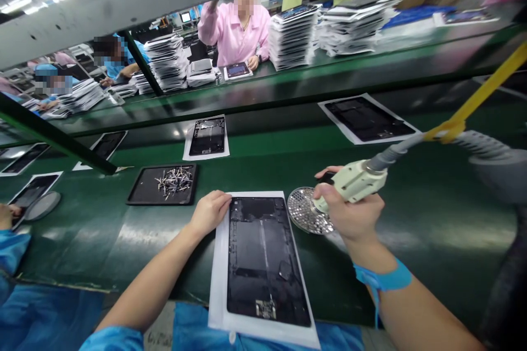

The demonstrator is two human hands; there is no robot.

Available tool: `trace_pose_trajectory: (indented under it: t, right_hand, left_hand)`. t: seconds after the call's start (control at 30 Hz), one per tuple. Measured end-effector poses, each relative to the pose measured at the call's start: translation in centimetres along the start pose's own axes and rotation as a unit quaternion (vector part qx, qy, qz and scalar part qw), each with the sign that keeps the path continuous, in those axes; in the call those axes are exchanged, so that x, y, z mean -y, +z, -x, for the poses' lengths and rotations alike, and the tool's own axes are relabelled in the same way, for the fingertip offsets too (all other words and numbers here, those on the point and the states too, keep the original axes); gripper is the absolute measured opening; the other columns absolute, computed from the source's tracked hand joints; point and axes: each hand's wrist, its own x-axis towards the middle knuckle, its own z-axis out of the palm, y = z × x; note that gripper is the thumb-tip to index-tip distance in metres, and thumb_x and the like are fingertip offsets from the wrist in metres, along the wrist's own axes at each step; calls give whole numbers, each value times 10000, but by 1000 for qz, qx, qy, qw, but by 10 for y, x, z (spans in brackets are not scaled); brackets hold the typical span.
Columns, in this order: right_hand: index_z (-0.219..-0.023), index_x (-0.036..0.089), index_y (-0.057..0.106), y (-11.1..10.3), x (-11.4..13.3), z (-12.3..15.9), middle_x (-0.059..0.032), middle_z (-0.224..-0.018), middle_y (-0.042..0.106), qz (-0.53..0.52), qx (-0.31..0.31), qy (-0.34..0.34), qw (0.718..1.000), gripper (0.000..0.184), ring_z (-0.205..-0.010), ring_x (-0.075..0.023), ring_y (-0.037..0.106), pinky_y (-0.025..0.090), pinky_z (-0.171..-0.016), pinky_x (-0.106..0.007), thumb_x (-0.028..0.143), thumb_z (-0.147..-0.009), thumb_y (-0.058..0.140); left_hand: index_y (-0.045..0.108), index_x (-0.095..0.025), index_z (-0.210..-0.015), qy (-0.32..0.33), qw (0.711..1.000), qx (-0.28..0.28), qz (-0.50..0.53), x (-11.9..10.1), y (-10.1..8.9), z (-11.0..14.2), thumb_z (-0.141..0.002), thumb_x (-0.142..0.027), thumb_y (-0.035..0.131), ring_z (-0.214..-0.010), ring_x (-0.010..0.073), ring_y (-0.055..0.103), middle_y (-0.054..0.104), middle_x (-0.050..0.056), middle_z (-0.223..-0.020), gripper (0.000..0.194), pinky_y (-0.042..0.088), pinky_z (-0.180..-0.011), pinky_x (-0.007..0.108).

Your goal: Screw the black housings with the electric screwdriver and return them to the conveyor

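Note:
My left hand (211, 211) is closed at the upper left corner of a black tablet housing (267, 258), its fingertips gripping the edge. Under the housing lies a white paper sheet (220, 285), which sticks out past the front edge of the bench. My right hand (354, 211), with a blue wrist strap (385, 277), is wrapped round a pale green corded hand tool (358, 180). The tool's tip is hidden behind my fingers. Beneath it sits a round metal dish (307, 211) with a pattern of small holes or studs.
A black tray (144, 186) of small loose parts stands left of the paper. Further tablet housings (208, 136) lie on the green belt (267, 145). A yellow strap (486, 88) holds up the tool's cable. Co-workers sit by stacks (292, 38) across the bench; another person's hand (9, 214) is at left.

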Motion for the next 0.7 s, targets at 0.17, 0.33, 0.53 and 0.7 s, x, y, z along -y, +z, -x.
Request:
trace_pose_trajectory:
  t: [0.17,0.33,0.53,0.7]
  right_hand:
    - [-895,194,690,1,0,1,2,-684,692,-2,-1,5,1000,167,-520,-164,638,587,-566,-343,259,-758,760]
    - [-919,195,690,1,1,1,-8,-718,701,-19,-6,9,1000,192,-504,-157,632,577,-545,-335,262,-757,768]
    - [-937,195,695,-3,2,1,-9,-761,701,-35,3,5,999,178,-513,-149,633,569,-556,-338,214,-773,763]
    - [-943,196,688,-3,1,1,-1,-771,692,-32,4,-4,999,171,-514,-142,636,562,-539,-321,202,-782,748]
  left_hand:
    - [744,-223,-944,16,990,44,-132,-8,3,0,-1002,-191,508,-907,195,649,721,72,-954,245,540,-814,293]
    - [707,-205,-894,-2,975,68,-213,-22,5,-2,-999,-152,496,-874,201,621,698,71,-913,241,518,-786,300]
    - [648,-142,-1222,-13,962,92,-258,-46,11,15,-1024,-331,505,-1025,283,594,662,152,-1150,309,506,-838,392]
    - [590,-105,-1356,-13,968,85,-235,-51,9,19,-988,-552,532,-1074,337,582,634,188,-1217,582,490,-898,463]
